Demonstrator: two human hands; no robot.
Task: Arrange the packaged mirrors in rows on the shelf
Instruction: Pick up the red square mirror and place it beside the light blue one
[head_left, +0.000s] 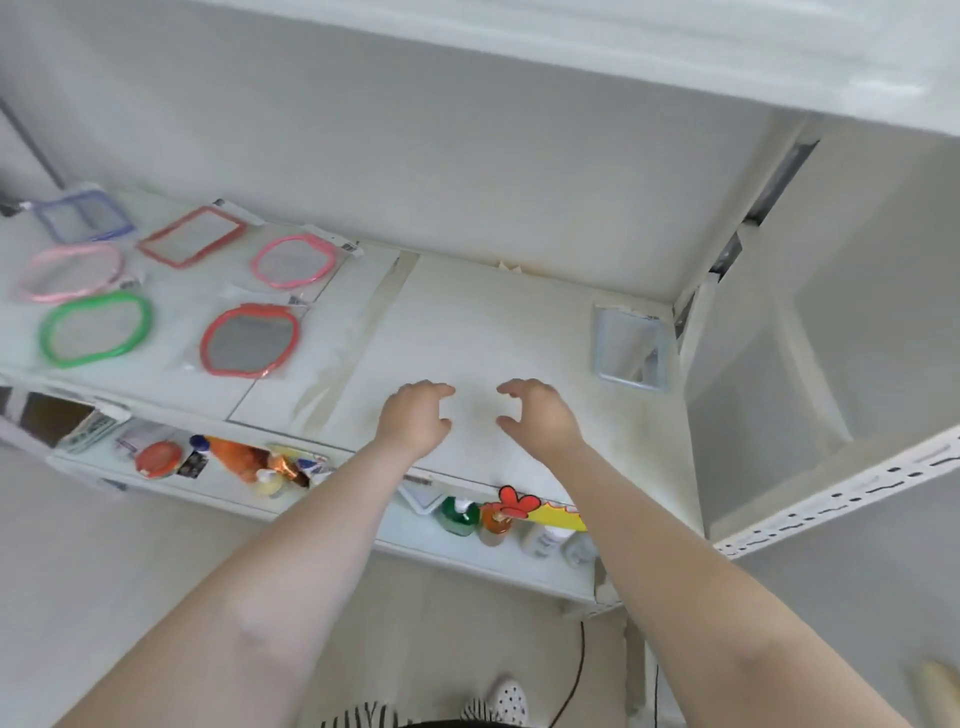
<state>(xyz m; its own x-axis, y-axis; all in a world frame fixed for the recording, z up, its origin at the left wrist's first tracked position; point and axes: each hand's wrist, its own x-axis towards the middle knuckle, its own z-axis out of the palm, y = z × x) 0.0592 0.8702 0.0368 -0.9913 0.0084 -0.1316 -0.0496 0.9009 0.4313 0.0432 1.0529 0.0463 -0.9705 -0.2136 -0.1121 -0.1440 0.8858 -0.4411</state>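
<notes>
blurred blue mirror (82, 215), half off-frame shoe (510, 702)

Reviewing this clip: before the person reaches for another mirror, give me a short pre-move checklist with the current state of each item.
1. Both hands free: left hand and right hand hold nothing, fingers loosely curled: ok.
2. Space on shelf in front of the hands: ok.
3. Rows formed at left: green mirror, red oval mirror, pink mirror and others lie flat, apart: ok.
4. Blue mirror at the right corner joined to the rows: not ok.
5. Is the blue mirror packaged: cannot tell.
</notes>
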